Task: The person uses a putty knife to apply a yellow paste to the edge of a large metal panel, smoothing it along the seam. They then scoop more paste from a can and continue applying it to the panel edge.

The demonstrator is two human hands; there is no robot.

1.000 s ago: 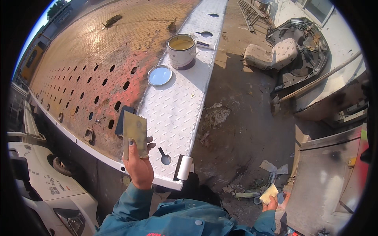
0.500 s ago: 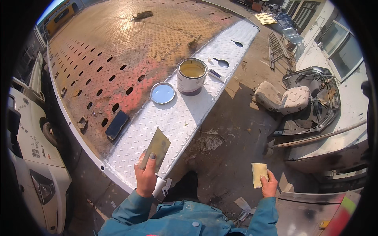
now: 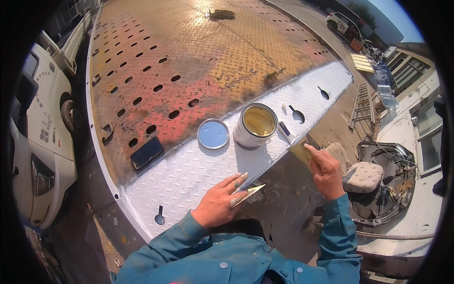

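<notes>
My left hand is over the near edge of a white-painted diamond-plate strip, its fingers closed on a thin flat mixing plate seen nearly edge-on. My right hand pinches a thin yellowish spreader, held just off the strip's right edge. Between and beyond the hands stands an open tin with yellowish paste inside. Left of it lies its round lid, pale blue face up. To the tin's right rests a small black-and-white tube, with a small white cap near it.
A dark phone lies on the rusty red-and-yellow plate deck. A white truck stands at left. On the right are a patterned seat, car scrap, and a ladder. Keyhole-shaped slots pierce the white strip.
The view has swung, shifting the scene. My left hand has gone right and tilted its plate flatter. My right hand has risen with the spreader toward the strip's edge near the tin.
</notes>
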